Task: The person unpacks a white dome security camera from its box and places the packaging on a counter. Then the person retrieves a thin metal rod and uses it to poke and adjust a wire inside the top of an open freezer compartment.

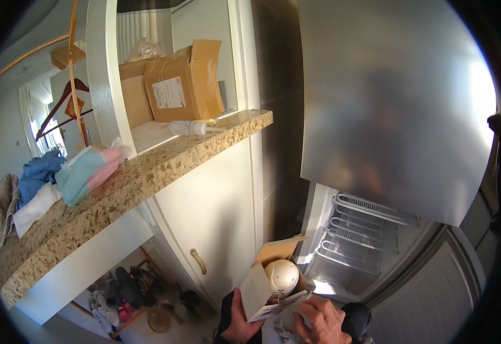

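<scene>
My left hand (243, 322) grips a small open carton (254, 292) low in the middle of the view, thumb along its side. Its brown inner flap stands up at the far end. Inside the carton sits a glossy white ball-shaped object (282, 276), with a small metallic piece by its lower edge; its exact kind I cannot make out. Close to the carton's right corner is my right hand (321, 321), its fingers curled in. Whatever those fingers may hold is hidden. Some crumpled clear material (283, 331) shows between the two hands.
An open freezer drawer or compartment with wire racks (356, 229) lies right, beneath a steel door (393, 114). Leftward runs a granite counter (164, 166) bearing cardboard boxes (184, 86), a white bottle (187, 128) and folded cloths (41, 175). Shoes (127, 286) sit below it.
</scene>
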`<move>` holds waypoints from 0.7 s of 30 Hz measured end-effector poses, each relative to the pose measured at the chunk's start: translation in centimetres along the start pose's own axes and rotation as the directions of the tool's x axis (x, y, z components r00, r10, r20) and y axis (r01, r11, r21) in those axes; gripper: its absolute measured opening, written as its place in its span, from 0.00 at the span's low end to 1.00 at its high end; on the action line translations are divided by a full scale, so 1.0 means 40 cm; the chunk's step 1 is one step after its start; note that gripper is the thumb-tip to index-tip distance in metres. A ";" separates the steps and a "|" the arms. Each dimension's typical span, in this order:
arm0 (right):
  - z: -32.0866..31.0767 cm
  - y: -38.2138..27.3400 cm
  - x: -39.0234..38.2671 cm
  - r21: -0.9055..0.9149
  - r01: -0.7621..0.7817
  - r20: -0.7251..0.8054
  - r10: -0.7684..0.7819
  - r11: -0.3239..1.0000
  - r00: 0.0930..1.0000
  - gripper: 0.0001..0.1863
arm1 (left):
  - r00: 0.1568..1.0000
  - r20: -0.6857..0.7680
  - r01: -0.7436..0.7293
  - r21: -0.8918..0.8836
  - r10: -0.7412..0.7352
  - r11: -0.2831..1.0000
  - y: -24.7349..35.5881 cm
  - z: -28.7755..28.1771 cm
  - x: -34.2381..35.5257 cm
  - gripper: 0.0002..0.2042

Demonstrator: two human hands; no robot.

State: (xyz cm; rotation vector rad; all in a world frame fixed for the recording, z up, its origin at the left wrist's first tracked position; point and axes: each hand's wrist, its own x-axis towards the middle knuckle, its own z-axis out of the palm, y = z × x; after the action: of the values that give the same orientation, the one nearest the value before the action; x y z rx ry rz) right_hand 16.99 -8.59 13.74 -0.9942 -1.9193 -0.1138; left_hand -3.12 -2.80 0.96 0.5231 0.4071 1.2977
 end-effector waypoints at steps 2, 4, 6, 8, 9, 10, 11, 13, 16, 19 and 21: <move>0.028 0.021 -0.028 0.042 -0.159 -0.004 0.159 0.986 0.987 0.33 | 0.985 0.045 -0.171 0.356 0.166 0.919 0.001 0.008 -0.003 0.32; 0.061 0.051 -0.053 0.223 -0.372 0.061 0.368 0.901 0.928 0.38 | 0.999 -0.027 -0.036 0.080 0.039 0.996 0.005 0.015 0.004 0.29; 0.101 0.065 -0.074 0.310 -0.425 0.127 0.406 0.851 0.905 0.49 | 0.994 -0.006 0.098 -0.315 -0.105 0.944 0.005 0.018 0.017 0.26; 0.143 0.051 -0.092 0.355 -0.535 0.201 0.496 0.767 0.845 0.53 | 0.998 0.053 -0.023 -0.223 0.036 0.975 -0.003 0.019 0.027 0.32; 0.157 0.048 -0.093 0.358 -0.585 0.256 0.526 0.728 0.811 0.58 | 0.984 0.069 -0.161 -0.049 0.164 0.986 -0.008 0.019 0.029 0.37; 0.167 0.047 -0.093 0.385 -0.577 0.238 0.527 0.720 0.816 0.59 | 0.914 0.164 -0.406 0.377 0.371 0.833 -0.024 0.024 0.026 0.42; 0.173 0.046 -0.089 0.410 -0.569 0.218 0.529 0.713 0.820 0.60 | 0.862 0.259 -0.499 0.577 0.435 0.646 -0.032 0.026 0.024 0.46; 0.179 0.041 -0.079 0.505 -0.575 0.204 0.558 0.644 0.804 0.61 | 0.791 0.363 -0.561 0.750 0.493 0.349 -0.047 0.032 0.017 0.51; 0.175 0.041 -0.063 0.515 -0.586 0.175 0.593 0.625 0.786 0.61 | 0.752 0.345 -0.559 0.786 0.561 0.265 -0.064 0.051 0.021 0.44; 0.175 0.049 -0.053 0.557 -0.579 0.170 0.601 0.595 0.781 0.61 | 0.935 -0.018 -0.321 0.374 0.353 0.870 -0.047 0.057 0.041 0.33; 0.177 0.059 -0.051 0.589 -0.587 0.192 0.609 0.555 0.769 0.61 | 0.982 -0.138 -0.112 0.108 0.126 0.988 -0.042 0.055 0.054 0.32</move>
State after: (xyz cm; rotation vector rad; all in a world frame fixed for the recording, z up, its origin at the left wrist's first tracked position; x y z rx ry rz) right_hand 14.13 -5.02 7.50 -1.0969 -1.3114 0.8617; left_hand -0.05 -1.29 1.80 0.5452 0.5704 1.4411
